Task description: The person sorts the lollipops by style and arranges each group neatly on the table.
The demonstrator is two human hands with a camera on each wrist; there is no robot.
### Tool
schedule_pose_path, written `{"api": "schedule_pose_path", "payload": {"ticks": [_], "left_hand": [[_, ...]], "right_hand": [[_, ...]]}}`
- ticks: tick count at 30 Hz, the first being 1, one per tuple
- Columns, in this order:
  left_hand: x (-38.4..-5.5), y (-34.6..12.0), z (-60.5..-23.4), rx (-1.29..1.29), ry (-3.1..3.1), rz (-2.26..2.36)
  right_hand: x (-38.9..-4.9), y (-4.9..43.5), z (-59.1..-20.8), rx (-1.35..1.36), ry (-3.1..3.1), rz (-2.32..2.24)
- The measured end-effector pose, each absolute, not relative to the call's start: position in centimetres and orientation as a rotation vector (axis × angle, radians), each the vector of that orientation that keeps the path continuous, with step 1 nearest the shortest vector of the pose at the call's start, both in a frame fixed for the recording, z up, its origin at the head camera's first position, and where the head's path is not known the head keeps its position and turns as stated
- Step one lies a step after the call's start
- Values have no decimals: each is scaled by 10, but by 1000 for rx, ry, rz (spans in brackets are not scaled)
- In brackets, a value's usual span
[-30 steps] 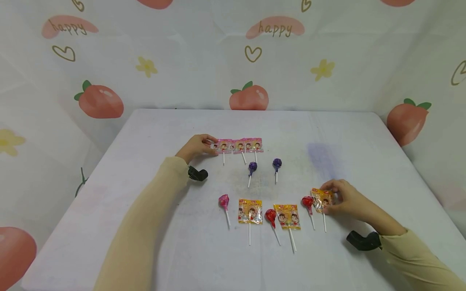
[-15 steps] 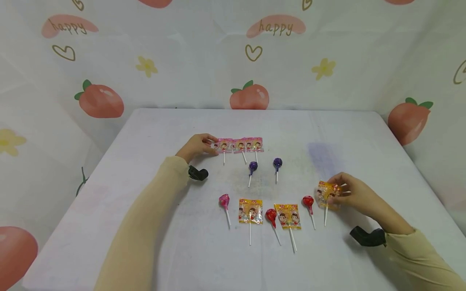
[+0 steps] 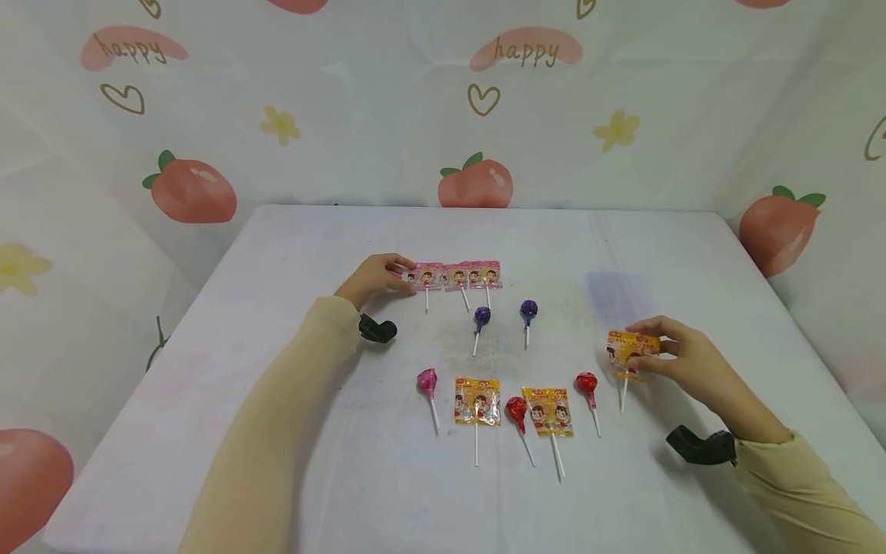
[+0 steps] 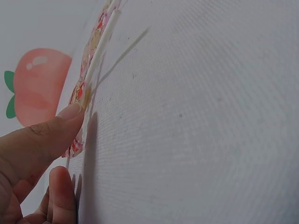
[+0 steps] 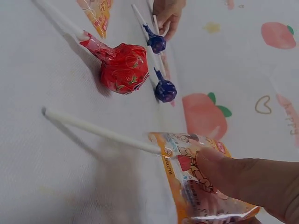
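Observation:
My right hand (image 3: 681,355) pinches the wrapper of a flat lollipop in an orange and yellow packet (image 3: 625,350), right of the red lollipops. In the right wrist view the thumb presses on that packet (image 5: 187,163), and the white stick slants down toward the tabletop. Farther back, my left hand (image 3: 377,278) pinches the left edge of the leftmost pink-packed lollipop (image 3: 428,275). Beside it lie a second pink packet (image 3: 455,277) and a third pink packet (image 3: 484,274), side by side in a row.
In front of the row lie two purple lollipops (image 3: 482,316). Nearer are a pink lollipop (image 3: 427,382), an orange packet (image 3: 477,402), a red lollipop (image 3: 516,411), another orange packet (image 3: 549,412) and a second red lollipop (image 3: 586,382). All lie on the white table (image 3: 277,492).
My right hand has moved away from the body and slightly right, carrying the orange-packed lollipop away from the red one. My left hand has stayed at the pink packet.

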State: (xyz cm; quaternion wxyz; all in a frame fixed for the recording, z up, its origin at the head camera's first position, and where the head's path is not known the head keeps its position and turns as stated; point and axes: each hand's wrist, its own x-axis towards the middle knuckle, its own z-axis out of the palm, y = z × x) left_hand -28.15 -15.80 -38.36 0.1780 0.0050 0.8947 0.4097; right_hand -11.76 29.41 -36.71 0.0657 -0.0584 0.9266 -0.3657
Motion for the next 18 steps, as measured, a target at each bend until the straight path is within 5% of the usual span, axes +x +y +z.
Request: {"api": "schedule_pose_path", "payload": {"ticks": [18], "left_hand": [[-283,-157,-384,-31,2486,1256]], "right_hand": [[-122,288,-357,-99,2849,-1198]]}}
